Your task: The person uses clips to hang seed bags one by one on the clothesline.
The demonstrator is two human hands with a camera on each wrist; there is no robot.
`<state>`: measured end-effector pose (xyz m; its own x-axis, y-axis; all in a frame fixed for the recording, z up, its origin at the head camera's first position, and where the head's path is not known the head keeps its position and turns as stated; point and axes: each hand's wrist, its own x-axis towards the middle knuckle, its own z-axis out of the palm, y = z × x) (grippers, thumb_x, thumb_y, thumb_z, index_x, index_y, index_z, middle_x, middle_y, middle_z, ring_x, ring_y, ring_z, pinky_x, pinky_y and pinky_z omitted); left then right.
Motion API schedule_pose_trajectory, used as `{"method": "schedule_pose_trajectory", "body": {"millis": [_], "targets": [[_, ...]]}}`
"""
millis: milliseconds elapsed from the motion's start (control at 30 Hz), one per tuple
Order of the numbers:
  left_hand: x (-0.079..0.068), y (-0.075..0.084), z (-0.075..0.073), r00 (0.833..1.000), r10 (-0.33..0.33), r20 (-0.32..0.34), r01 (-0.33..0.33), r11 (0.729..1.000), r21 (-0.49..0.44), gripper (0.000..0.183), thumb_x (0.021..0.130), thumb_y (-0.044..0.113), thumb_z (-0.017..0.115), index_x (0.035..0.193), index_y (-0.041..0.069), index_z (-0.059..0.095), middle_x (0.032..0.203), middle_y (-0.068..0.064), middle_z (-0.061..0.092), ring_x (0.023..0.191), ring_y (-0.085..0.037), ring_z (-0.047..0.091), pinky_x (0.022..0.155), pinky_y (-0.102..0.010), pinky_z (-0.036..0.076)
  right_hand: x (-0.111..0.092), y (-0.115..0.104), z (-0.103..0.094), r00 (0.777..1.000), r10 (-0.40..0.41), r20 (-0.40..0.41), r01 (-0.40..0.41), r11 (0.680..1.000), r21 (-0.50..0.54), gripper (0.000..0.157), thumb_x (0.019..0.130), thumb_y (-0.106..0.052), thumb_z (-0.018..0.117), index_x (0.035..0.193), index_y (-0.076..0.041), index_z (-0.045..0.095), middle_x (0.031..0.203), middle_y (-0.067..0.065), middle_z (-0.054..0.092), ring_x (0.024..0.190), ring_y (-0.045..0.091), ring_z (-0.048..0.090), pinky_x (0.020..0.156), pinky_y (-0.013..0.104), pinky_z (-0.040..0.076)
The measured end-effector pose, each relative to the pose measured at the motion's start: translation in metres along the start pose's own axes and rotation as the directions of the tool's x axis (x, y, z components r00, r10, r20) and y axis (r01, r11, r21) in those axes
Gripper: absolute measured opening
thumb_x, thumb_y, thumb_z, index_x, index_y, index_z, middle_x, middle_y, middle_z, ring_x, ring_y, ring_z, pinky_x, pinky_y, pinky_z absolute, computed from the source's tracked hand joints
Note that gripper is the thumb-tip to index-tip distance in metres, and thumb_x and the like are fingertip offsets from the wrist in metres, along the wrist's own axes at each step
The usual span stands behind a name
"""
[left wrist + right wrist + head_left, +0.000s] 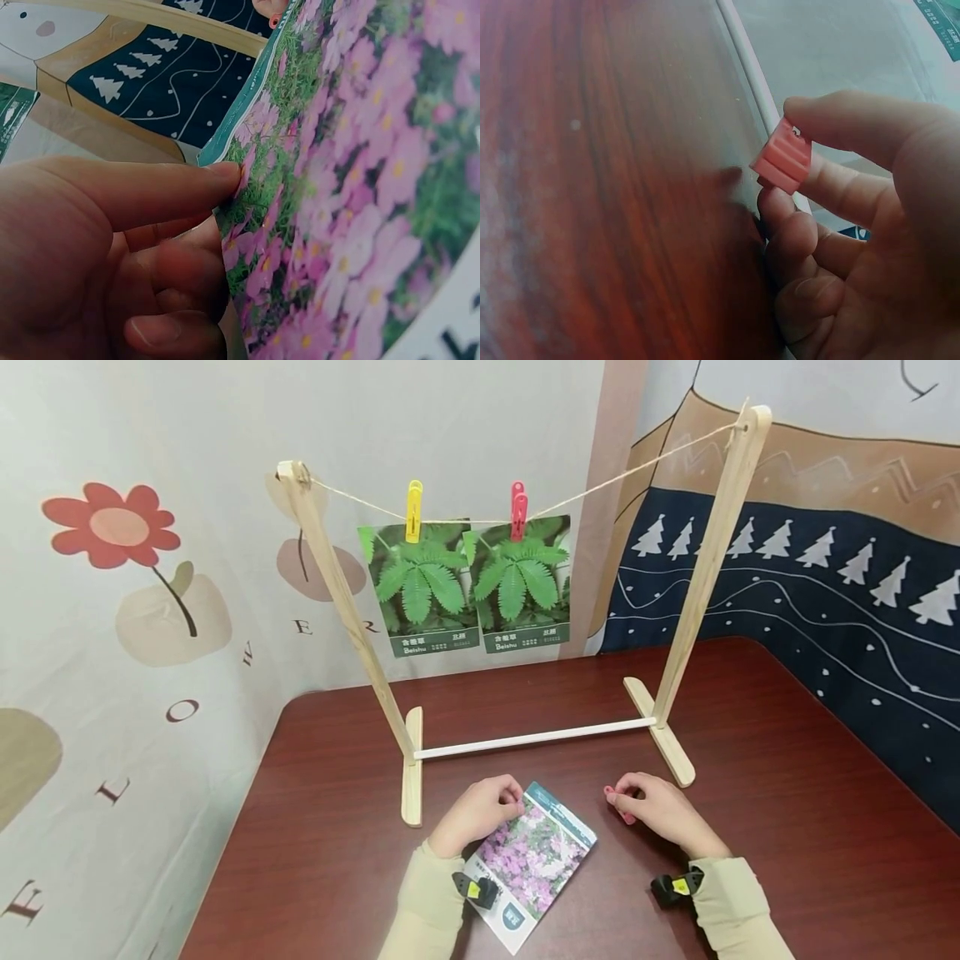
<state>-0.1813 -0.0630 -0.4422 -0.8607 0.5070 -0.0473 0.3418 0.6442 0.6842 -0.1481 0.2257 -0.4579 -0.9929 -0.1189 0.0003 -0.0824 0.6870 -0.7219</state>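
My left hand (483, 810) pinches the edge of a seed packet (536, 860) printed with pink flowers; in the left wrist view the thumb lies on its front and the fingers are behind it. To the right, my right hand (660, 810) holds a red clothespin (786, 159) between thumb and fingers, low over the table. Beyond the hands stands a wooden frame (716, 552) with a string (630, 470) across its top. Two green-leaf packets (423, 585) hang side by side from the string, the left under a yellow clothespin (413, 512), the right under a pink-red clothespin (518, 512).
The frame's feet (412, 777) stand on a dark red-brown table (315, 843), joined by a white crossbar (532, 740) low behind the hands. Printed cloth backdrops (187, 410) with flowers and trees rise behind and beside the table.
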Motion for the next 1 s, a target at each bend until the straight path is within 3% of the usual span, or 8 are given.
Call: {"method": "schedule_pose_trajectory", "body": {"millis": [233, 567, 800, 1000], "targets": [[-0.0004, 0.0001, -0.0012, 0.999, -0.035, 0.02, 0.035, 0.999, -0.029, 0.007, 0.083, 0.022, 0.061, 0.088, 0.018, 0.057, 0.078, 0.008, 0.058, 0.07, -0.006, 0.053, 0.061, -0.026, 0.042, 0.0001, 0.0011, -0.001, 0.999, -0.041, -0.007, 0.041, 0.999, -0.016, 0.029, 0.082, -0.041, 0.06, 0.059, -0.025, 0.052, 0.066, -0.008, 0.052, 0.069, 0.009, 0.05, 0.064, 0.026, 0.037], [-0.0028, 0.0005, -0.0013, 0.998, -0.065, 0.026, 0.066, 0.996, -0.062, 0.008, 0.085, 0.023, 0.058, 0.091, 0.018, 0.056, 0.077, 0.008, 0.057, 0.065, -0.007, 0.052, 0.06, -0.026, 0.042, 0.0005, 0.0071, -0.001, 0.998, -0.015, 0.054, 0.004, 0.98, 0.199, 0.022, 0.084, -0.035, 0.059, 0.075, -0.016, 0.062, 0.067, 0.0, 0.057, 0.064, 0.014, 0.052, 0.059, 0.025, 0.04], [-0.0025, 0.0012, -0.0017, 0.996, -0.088, 0.011, 0.088, 0.993, -0.078, 0.012, 0.086, 0.023, 0.055, 0.094, 0.014, 0.051, 0.077, 0.005, 0.057, 0.056, -0.009, 0.051, 0.056, -0.027, 0.042, 0.0016, 0.0085, -0.0011, 0.999, 0.008, 0.043, -0.02, 0.951, 0.307, 0.023, 0.084, -0.03, 0.061, 0.085, -0.007, 0.063, 0.068, 0.006, 0.059, 0.063, 0.017, 0.056, 0.059, 0.026, 0.045], [-0.0032, -0.0001, 0.0004, 0.993, -0.105, 0.052, 0.112, 0.979, -0.17, 0.015, 0.083, 0.02, 0.058, 0.093, 0.013, 0.05, 0.072, 0.004, 0.058, 0.043, -0.013, 0.05, 0.046, -0.028, 0.043, 0.0026, 0.0081, -0.0003, 0.999, 0.042, 0.006, -0.041, 0.921, 0.388, 0.023, 0.084, -0.019, 0.062, 0.1, -0.002, 0.056, 0.077, 0.011, 0.059, 0.061, 0.018, 0.055, 0.045, 0.026, 0.04]]}}
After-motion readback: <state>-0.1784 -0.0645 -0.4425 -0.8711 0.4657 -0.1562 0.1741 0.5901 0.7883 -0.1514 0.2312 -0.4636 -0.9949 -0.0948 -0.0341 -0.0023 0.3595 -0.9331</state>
